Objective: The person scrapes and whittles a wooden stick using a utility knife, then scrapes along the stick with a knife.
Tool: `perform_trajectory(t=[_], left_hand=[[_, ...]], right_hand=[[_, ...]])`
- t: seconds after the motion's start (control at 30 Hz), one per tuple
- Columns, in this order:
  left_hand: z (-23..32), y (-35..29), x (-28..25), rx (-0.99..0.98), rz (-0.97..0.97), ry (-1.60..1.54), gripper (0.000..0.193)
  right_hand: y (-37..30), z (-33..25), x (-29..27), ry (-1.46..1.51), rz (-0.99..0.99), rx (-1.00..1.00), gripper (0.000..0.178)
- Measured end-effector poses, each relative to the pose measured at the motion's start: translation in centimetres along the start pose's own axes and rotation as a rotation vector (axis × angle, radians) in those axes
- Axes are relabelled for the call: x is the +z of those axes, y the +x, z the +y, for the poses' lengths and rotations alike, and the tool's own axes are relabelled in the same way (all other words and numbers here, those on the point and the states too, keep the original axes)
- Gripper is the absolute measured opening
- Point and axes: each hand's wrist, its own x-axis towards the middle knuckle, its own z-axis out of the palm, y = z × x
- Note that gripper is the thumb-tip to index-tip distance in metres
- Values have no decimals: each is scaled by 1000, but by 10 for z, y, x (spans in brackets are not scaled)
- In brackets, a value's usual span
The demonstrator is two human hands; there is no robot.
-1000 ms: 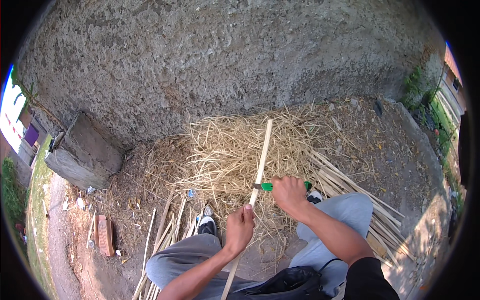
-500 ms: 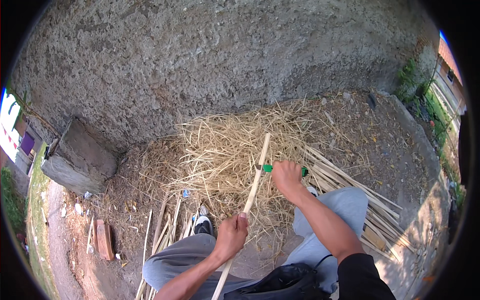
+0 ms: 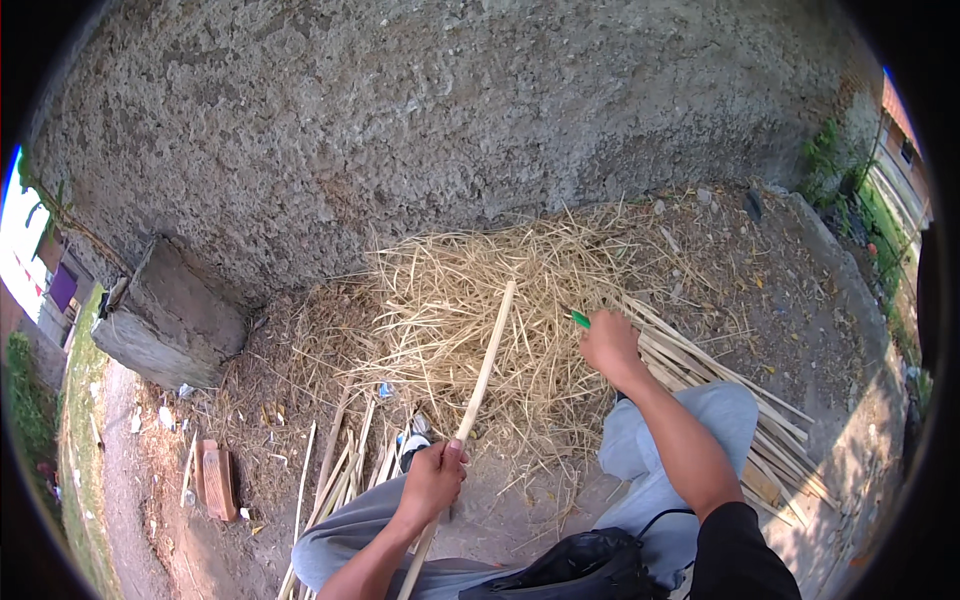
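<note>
My left hand (image 3: pixel 433 482) is closed round a long, pale bamboo strip (image 3: pixel 487 368). The strip slants from my lap up and away, its far end over a heap of thin, curled shavings (image 3: pixel 440 310). To the right of that end, my right hand (image 3: pixel 610 343) grips a green-handled knife (image 3: pixel 580 319), held apart from the strip. Most of the handle is hidden in the fist, and the blade is hard to make out.
Several cut strips (image 3: pixel 770 440) lie in a bundle by my right knee, others (image 3: pixel 340 470) by my left leg. A rough grey wall (image 3: pixel 480 120) stands behind the heap. At the left are a concrete block (image 3: pixel 175 315) and a reddish brick piece (image 3: pixel 217 482).
The knife has come off the strip, and my right hand has moved right. My left hand and the strip have shifted left and slightly nearer to me.
</note>
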Motion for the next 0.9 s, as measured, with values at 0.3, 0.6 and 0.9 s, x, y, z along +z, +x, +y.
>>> perform_trajectory(t=[0.3, 0.6, 0.9], left_hand=[[0, 1, 33, 359, 36, 345, 27], [25, -11, 49, 354, 217, 620, 27], [30, -26, 53, 283, 185, 656, 27]], right_hand=[[-59, -62, 17, 38, -255, -324, 21], [-56, -50, 34, -102, -161, -350, 17], [-24, -39, 52, -205, -30, -346, 12]])
